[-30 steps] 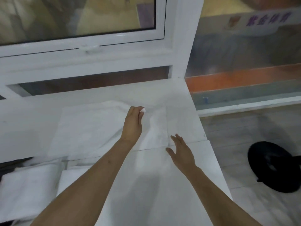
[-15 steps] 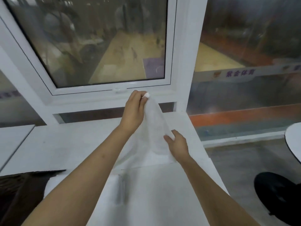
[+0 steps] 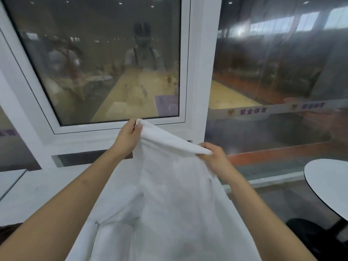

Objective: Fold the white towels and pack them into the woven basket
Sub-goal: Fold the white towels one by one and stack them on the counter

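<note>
White towel (image 3: pixel 169 185) lifted; your left hand (image 3: pixel 126 137) and right hand (image 3: pixel 214 157) pinch top corners. Keep edge taut, match corners, lower onto bench (image 3: pixel 37 194).

white banner (image 3: pixel 250 112) behind glass, purple characters "紫金体育"

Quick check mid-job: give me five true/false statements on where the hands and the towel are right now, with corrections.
1. Both hands grip the white towel. True: the left hand and right hand each pinch its top edge.
2. The towel lies flat on the white table. False: its top edge is lifted, the rest hanging down.
3. The left hand is higher than the right. True.
4. The woven basket sits beside the right hand. False: no basket is in view.
5. A round table shows at the right edge. True.
</note>
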Tool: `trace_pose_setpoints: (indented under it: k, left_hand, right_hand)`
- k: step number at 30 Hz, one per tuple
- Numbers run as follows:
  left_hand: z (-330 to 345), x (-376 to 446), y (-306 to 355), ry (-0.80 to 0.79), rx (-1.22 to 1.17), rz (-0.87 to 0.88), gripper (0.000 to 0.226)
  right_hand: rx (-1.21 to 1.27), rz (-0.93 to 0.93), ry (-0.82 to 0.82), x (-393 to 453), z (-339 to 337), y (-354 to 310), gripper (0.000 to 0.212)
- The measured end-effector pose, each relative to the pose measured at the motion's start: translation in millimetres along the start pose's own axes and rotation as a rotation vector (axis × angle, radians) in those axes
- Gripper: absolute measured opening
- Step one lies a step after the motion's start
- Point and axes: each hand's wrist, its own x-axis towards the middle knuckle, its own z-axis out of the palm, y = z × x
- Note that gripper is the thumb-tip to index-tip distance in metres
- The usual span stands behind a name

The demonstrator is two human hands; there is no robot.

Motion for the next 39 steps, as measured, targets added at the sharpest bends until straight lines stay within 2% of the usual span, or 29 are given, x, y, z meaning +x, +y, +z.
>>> trace_pose_setpoints:
  k: [4, 7, 11, 16, 21, 24, 27, 32, 39]
  left_hand:
    - [3.7, 15.4, -31.5, 0.046, 0.055, -0.056, 0.022]
    - [5.6, 34.9, -43.8, 0.069, -0.088, -0.194, 0.013]
    - [1.5, 61.7, -13.6, 0.139, -0.271, -0.236, 0.012]
    - [-17.4, 57.3, 62.1, 0.232, -0.416, -0.056, 0.012]
    - [-28.4, 14.8, 84.2, 0.218, -0.448, 0.065, 0.015]
    - [-24.4, -27.9, 71.1, 0.185, -0.412, 0.077, 0.020]
    - [-11.6, -85.5, 42.2, 0.130, -0.306, 0.048, 0.016]
    - [28.4, -208.4, -22.5, 0.029, -0.185, -0.072, 0.021]
    - [70.0, -344.0, -55.0, -0.017, -0.161, -0.239, 0.020]
  right_hand:
    - [-0.173, 0.006, 0.012, 23.1, -2.7, 11.1, 0.009]
    - [-0.278, 0.009, 0.041, 44.6, -4.5, 9.1, 0.010]
    - [-0.292, -0.058, 0.127, 69.8, -18.8, -24.7, 0.013]
    - [-0.323, -0.208, 0.200, 65.6, -43.7, -79.0, 0.022]
    - [-0.430, -0.332, 0.236, 26.8, -55.9, -93.1, 0.023]
    - [-0.524, -0.300, 0.214, -7.8, -54.3, -73.5, 0.025]
    - [-0.563, -0.231, 0.121, -58.4, -46.0, -40.6, 0.023]
    - [-0.745, -0.083, -0.042, -145.4, -31.7, 54.1, 0.022]
    - [-0.721, 0.057, -0.289, -247.3, -30.4, 144.8, 0.020]
